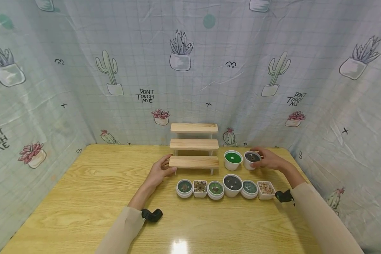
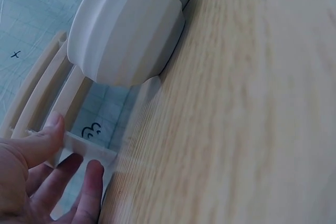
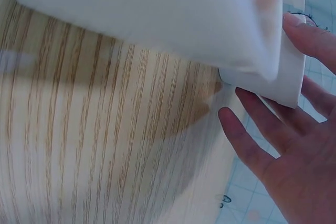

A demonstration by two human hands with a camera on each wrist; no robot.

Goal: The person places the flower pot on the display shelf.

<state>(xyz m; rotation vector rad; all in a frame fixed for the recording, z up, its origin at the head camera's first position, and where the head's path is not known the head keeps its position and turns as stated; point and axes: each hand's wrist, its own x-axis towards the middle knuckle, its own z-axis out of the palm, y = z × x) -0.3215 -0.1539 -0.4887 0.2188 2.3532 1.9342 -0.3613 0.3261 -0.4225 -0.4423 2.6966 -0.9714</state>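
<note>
A three-tier wooden display stand (image 1: pixel 194 162) with clear supports stands at the back of the table. My left hand (image 1: pixel 158 172) grips the left end of its lowest tier; in the left wrist view the thumb lies against the board (image 2: pixel 79 90) and the fingers are by the clear support (image 2: pixel 92 148). At the back right, my right hand (image 1: pixel 270 159) holds a round white flowerpot (image 1: pixel 250 164) with a dark filling, thumb and fingers around its sides. The right wrist view shows that pot (image 3: pixel 291 72) partly hidden behind a nearer white pot (image 3: pixel 147 14).
Beside the held pot is a white pot with a green top (image 1: pixel 232 163). A row in front includes a larger dark-filled pot (image 1: pixel 232 190), square pebble pots (image 1: pixel 200 194) (image 1: pixel 266 194) and several low round pots (image 1: pixel 185 194). Patterned cloth (image 1: pixel 190 88) hangs behind the table.
</note>
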